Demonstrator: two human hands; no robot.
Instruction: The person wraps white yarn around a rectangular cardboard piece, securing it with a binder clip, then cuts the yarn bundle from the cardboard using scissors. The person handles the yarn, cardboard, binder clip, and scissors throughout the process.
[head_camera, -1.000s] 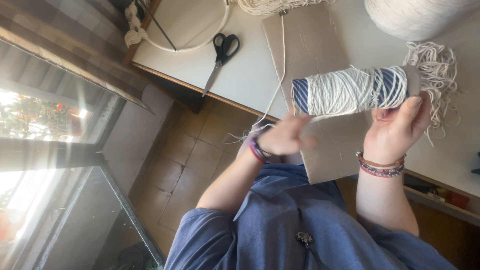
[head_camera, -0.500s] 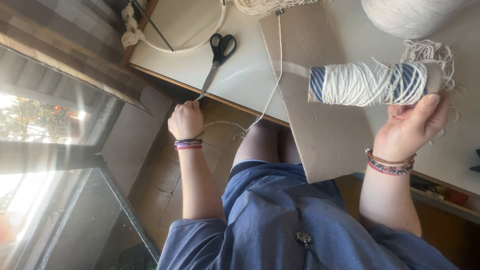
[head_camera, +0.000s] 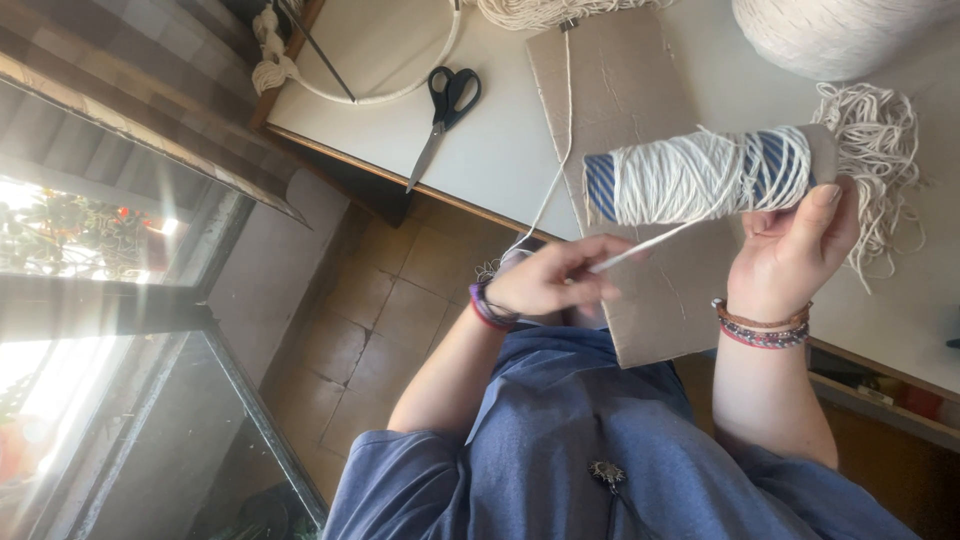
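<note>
Two hands: both gripping.
Right hand (head_camera: 795, 250): holds blue card wound with cream cord (head_camera: 705, 175) from below.
Left hand (head_camera: 550, 280): pinches cream cord strand (head_camera: 640, 245), below-left of card.

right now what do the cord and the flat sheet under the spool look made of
Cord: likely cotton, matte off-white, with visibly twisted strands. Flat sheet: seemingly corrugated cardboard, dull brown, showing ribbed creases and a rough cut edge.

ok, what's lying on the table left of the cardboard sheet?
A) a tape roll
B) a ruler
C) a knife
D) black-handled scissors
D: black-handled scissors lie on the table, left of the cardboard, while the right hand holds the wrapped tube and the left hand pinches the cord.
</note>
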